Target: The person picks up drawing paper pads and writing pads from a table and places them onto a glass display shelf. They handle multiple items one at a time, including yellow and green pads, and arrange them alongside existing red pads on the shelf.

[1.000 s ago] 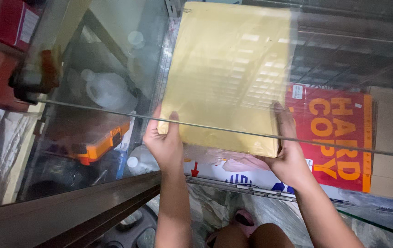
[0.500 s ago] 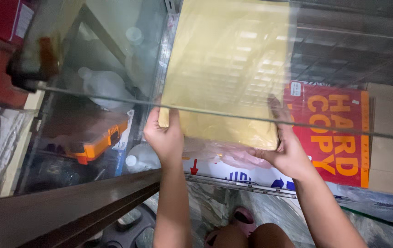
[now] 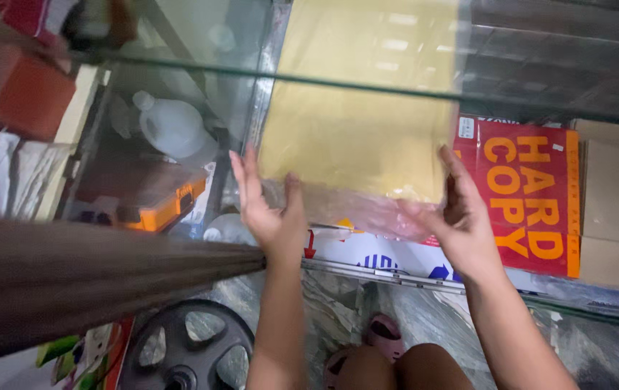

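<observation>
- the left hand [image 3: 266, 209] is open, fingers straight and close together, thumb apart; it rests against the near left corner of a yellow-brown paper stack [image 3: 360, 123] in a clear plastic wrap.
- the right hand [image 3: 461, 217] is open too, fingers lightly curled at the stack's near right corner; whether they actually pinch the wrap cannot be told.
- the paper stack lies flat inside a glass cabinet, under a glass shelf edge [image 3: 367, 90] that crosses the view, its near end between the two hands.
- just right of the stack lies a red package [image 3: 533, 195] with yellow lettering, and beyond that a brown cardboard box [image 3: 616, 209].
- left of the stack, behind the glass, stand a white plastic jug [image 3: 172, 126] and an orange-edged case [image 3: 157, 206].
- below, on the floor, lie a black weight plate [image 3: 179, 347] and pink sandals [image 3: 381, 336].
</observation>
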